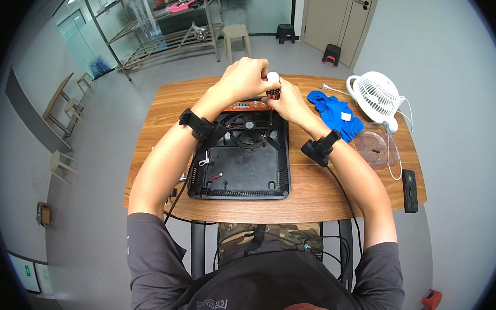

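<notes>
Between my two hands stands a screwdriver (273, 93) with a dark red-and-black handle and a white end, upright over the far right part of an open black appliance housing (241, 168). My left hand (245, 80) is closed at the upper handle, its fingertips against the side. Lower down, my right hand (287, 103) pinches the same handle. Beneath them, an orange circuit board (244, 106) runs along the housing's far edge. A black fan (248, 125) sits just nearer. The screwdriver's tip is too small to make out.
On the wooden table (324, 198), a blue cloth item (337, 116), a white fan (376, 95) and a clear plastic tray (378, 156) lie at the right. A black oblong device (409, 190) rests by the right edge. Cables trail from my wrist bands.
</notes>
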Action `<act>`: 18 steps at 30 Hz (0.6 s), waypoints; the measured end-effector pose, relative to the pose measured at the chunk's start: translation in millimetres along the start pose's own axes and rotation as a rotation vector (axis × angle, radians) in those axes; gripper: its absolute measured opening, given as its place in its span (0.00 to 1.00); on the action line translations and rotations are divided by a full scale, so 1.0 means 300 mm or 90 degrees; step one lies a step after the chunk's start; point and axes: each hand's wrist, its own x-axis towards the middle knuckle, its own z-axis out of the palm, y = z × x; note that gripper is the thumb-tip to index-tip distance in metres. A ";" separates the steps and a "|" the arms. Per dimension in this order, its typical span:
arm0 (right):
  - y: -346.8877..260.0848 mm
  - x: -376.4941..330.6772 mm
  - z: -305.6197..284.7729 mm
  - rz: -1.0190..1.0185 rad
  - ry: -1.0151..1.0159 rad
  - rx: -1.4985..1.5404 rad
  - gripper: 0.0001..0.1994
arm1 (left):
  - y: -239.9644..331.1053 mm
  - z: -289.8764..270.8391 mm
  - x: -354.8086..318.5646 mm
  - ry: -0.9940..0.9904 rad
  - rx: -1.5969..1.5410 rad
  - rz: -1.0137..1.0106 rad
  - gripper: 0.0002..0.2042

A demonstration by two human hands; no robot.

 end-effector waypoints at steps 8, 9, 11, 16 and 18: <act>-0.046 0.014 -0.040 0.016 -0.013 -0.018 0.16 | -0.041 0.011 0.001 0.057 -0.064 -0.065 0.18; -0.051 0.017 -0.035 0.011 -0.006 -0.011 0.16 | -0.088 0.041 -0.004 0.064 -0.043 -0.034 0.16; -0.054 0.019 -0.036 0.007 0.011 -0.002 0.16 | -0.153 0.096 -0.020 0.019 -0.014 0.016 0.10; -0.061 0.023 -0.039 -0.009 0.041 -0.018 0.17 | -0.172 0.222 -0.096 -0.202 -0.017 0.052 0.10; -0.047 0.021 -0.046 -0.011 0.052 -0.034 0.17 | -0.135 0.260 -0.106 -0.258 -0.032 0.046 0.10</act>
